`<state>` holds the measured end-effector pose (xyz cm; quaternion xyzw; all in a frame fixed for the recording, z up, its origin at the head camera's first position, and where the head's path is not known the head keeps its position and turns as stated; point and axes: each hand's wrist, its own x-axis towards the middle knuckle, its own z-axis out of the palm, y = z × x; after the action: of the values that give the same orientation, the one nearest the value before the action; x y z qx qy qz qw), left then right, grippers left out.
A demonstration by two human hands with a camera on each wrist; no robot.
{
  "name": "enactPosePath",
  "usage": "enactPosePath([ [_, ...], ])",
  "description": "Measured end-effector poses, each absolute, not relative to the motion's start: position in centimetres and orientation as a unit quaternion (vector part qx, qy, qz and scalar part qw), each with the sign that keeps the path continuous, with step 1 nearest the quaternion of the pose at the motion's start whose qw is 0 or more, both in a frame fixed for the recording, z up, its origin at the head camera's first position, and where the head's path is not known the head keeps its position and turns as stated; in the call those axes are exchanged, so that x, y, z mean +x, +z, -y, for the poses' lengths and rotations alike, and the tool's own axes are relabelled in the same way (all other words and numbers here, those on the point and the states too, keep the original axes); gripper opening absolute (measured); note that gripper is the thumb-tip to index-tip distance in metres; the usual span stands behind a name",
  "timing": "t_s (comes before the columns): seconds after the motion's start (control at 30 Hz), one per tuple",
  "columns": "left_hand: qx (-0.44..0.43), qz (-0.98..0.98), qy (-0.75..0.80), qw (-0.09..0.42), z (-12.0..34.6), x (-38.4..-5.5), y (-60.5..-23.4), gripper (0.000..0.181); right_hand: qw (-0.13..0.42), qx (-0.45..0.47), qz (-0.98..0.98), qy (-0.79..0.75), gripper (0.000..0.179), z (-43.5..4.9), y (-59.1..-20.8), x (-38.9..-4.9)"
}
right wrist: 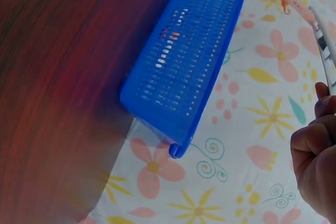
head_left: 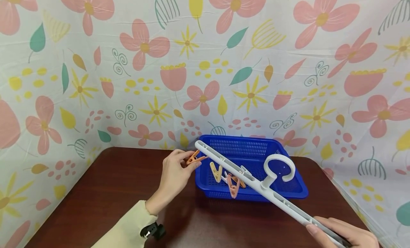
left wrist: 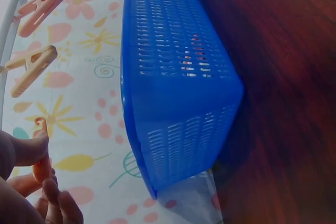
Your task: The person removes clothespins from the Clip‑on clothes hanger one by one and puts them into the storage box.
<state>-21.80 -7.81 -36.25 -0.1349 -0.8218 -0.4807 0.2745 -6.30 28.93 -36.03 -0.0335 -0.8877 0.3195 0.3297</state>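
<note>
My left hand (head_left: pixel 175 174) pinches an orange clothespin (head_left: pixel 194 157) between thumb and fingers, at the far left end of a white clip hanger (head_left: pixel 251 181). My right hand (head_left: pixel 349 233) grips the hanger's near right end, holding the bar slanted above the table. A curved hook (head_left: pixel 279 159) sticks up from the bar's middle. In the left wrist view a yellow clothespin (left wrist: pixel 34 67) and a pink clothespin (left wrist: pixel 44 11) hang from the bar. Whether the orange clothespin touches the bar, I cannot tell.
Below the hanger a blue perforated basket (head_left: pixel 224 195) stands on the dark brown table (head_left: pixel 128 191). Brown and white clothespins show beneath the bar, partly covered. A flowered cloth (head_left: pixel 198 63) hangs behind the table and along its sides.
</note>
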Motion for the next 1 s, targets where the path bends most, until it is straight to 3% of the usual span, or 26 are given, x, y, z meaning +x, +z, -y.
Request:
enactPosePath([
  [0.43, -0.158, 0.892, -0.381, 0.186, 5.0, -24.3, -34.7, 0.033, 0.337, -0.054, 0.889, 0.305, 0.018, -29.9, -35.6, -6.0],
  [0.73, -0.166, 0.906, -0.368, 0.129, 3.6, -27.0, -34.4, 0.018, 0.331, -0.068, 0.901, 0.273, 0.018, -30.9, -35.7, -5.8],
  [1.0, -0.174, 0.925, -0.321, 0.104, 2.3, -28.0, -34.4, 0.02, 0.334, -0.059, 0.902, 0.269, 0.02, -31.8, -35.7, -5.5],
])
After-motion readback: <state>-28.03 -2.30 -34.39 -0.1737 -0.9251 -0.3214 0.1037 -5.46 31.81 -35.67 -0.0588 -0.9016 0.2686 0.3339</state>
